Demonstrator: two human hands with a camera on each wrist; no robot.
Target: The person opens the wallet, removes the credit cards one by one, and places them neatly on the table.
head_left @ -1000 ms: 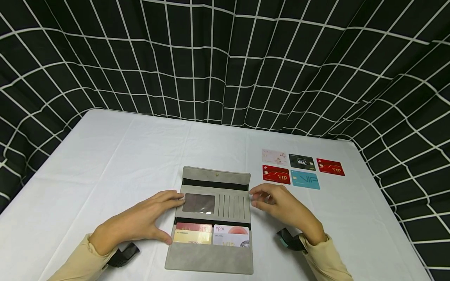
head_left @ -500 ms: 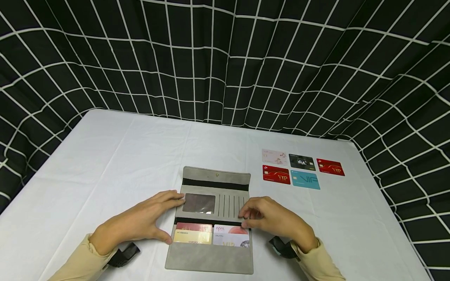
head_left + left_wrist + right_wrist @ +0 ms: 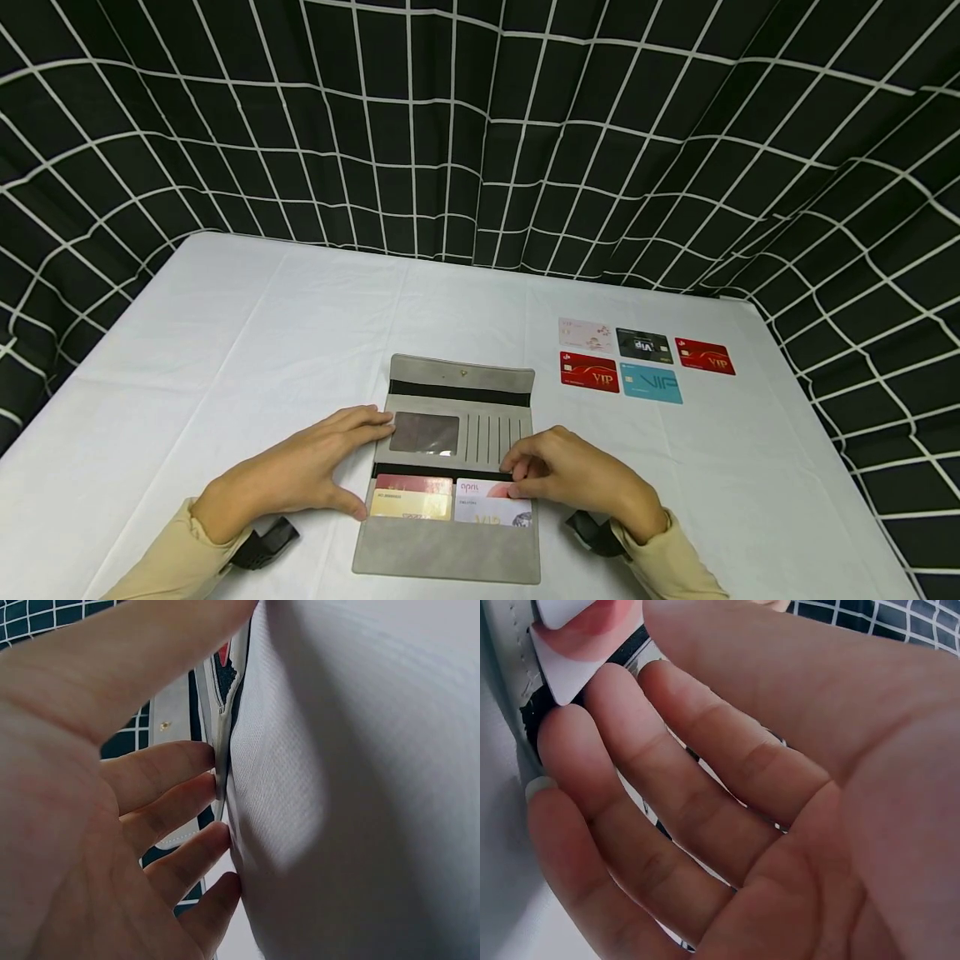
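Note:
A grey wallet lies unfolded on the white table. Its lower slots hold a red card behind a yellow card, and a pink "april" card behind a white VIP card. My left hand rests along the wallet's left edge, fingers extended and thumb spread. My right hand is at the top right corner of the pink card, thumb on its front and curled fingers behind. In the right wrist view the pink card meets the thumb and fingertips.
Right of the wallet lie a pale pink card, a black card, two red VIP cards and a blue VIP card. A black grid-patterned curtain stands behind the table.
My right hand has come down and left from the wallet's upper right edge to the pink card's corner. My left hand has stayed at the left edge.

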